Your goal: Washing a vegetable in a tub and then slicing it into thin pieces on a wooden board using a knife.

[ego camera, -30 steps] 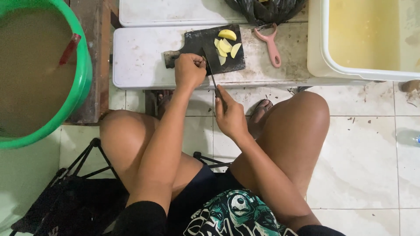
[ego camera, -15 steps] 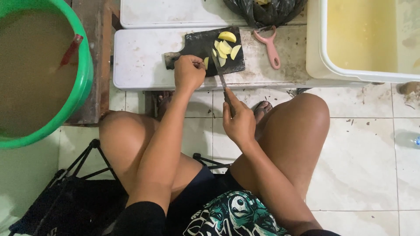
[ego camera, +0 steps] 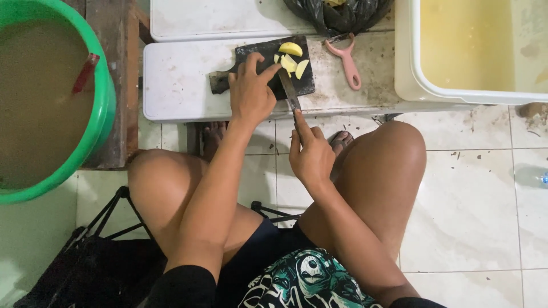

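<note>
A dark cutting board [ego camera: 251,54] lies on a low white bench [ego camera: 182,80] in front of me. Several pale yellow wedges [ego camera: 292,60] of a peeled vegetable sit on its right half. My left hand [ego camera: 249,94] rests on the board, fingertips touching the nearest wedges. My right hand [ego camera: 311,154] grips a knife [ego camera: 288,91] by its handle, index finger along the spine, the blade reaching onto the board beside the wedges.
A pink peeler [ego camera: 345,60] lies on the bench right of the board. A black bag [ego camera: 342,14] sits behind it. A white tub [ego camera: 468,91] of yellowish liquid stands at right, a green basin [ego camera: 105,108] of murky water at left. Tiled floor lies below.
My right hand moved forward and the knife blade now reaches onto the board beside the wedges. My left hand shifted slightly right, its fingers now on the pieces.
</note>
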